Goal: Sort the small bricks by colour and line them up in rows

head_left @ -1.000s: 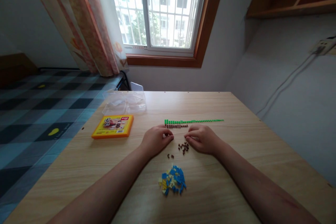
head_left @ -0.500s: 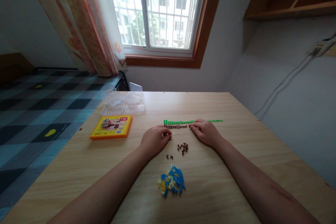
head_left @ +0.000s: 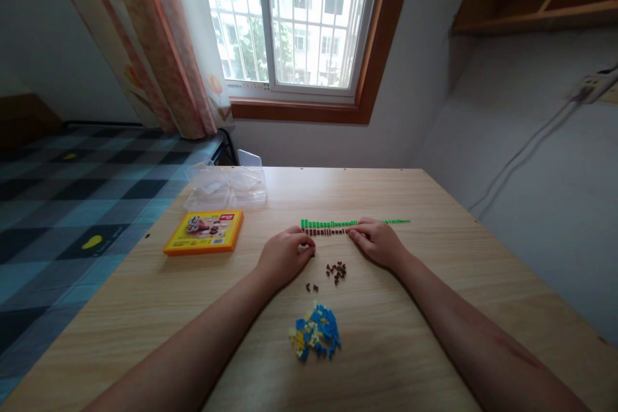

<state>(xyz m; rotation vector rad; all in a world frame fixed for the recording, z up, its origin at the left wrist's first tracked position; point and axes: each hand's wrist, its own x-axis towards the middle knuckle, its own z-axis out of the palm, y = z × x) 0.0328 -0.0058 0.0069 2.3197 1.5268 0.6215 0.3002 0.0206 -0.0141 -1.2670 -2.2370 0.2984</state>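
A row of tiny green bricks runs across the wooden table, with a shorter row of brown bricks just in front of it. My left hand rests curled at the left end of the brown row. My right hand has its fingers pinched together at the right end of that row, touching it; what it holds is too small to see. A small heap of loose brown bricks lies between my hands. Nearer to me sits a pile of blue and yellow bricks.
An orange-yellow box lies at the left of the table, and a clear plastic tray behind it. A bed with a checked cover is on the left. The wall and a window are beyond the table's far edge.
My right hand moved from the loose brown heap up to the right end of the brown row. My left hand stayed almost in place.
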